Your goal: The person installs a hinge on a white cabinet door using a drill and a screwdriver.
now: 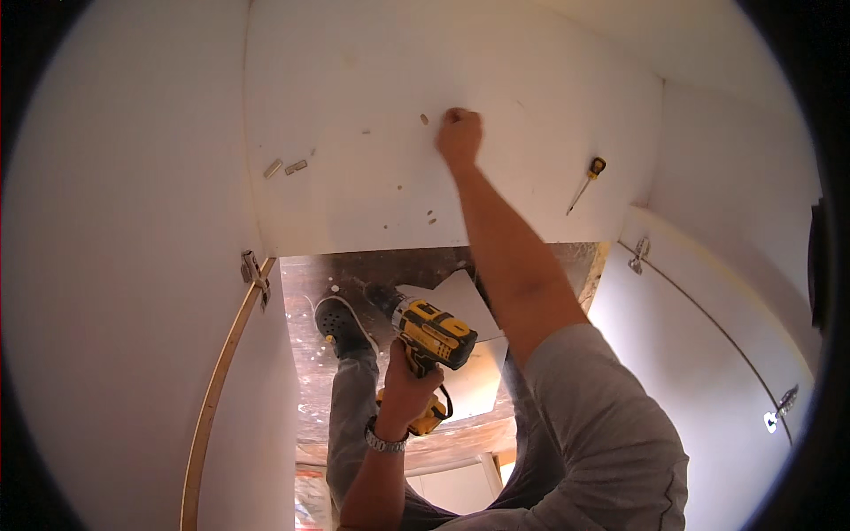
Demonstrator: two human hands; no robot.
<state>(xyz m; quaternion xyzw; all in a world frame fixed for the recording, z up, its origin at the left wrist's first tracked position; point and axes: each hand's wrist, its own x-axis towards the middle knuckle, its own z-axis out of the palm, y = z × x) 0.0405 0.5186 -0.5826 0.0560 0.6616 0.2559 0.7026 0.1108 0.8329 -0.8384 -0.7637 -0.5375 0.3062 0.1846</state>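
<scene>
My left hand (410, 391), with a metal-banded watch at the wrist, is wrapped round the handle of a yellow and black cordless drill (436, 333). The drill's chuck points up and to the left, above the floor. Farther off, my right hand (459, 142) is closed over the white panel (354, 80), its fingers curled together. Whatever it may hold is hidden and slightly blurred. Just left of those fingers lies a small brownish peg-like piece (424, 119). A screwdriver (586, 186) with a black and yellow handle rests on the panel to the right.
Two small metal pieces (285, 167) lie at the panel's left, with several tiny bits (431, 218) nearer its front edge. Hinges are fixed on the left door (256, 276) and right door (638, 255). White walls stand on both sides. My shoe (341, 323) is on the floor.
</scene>
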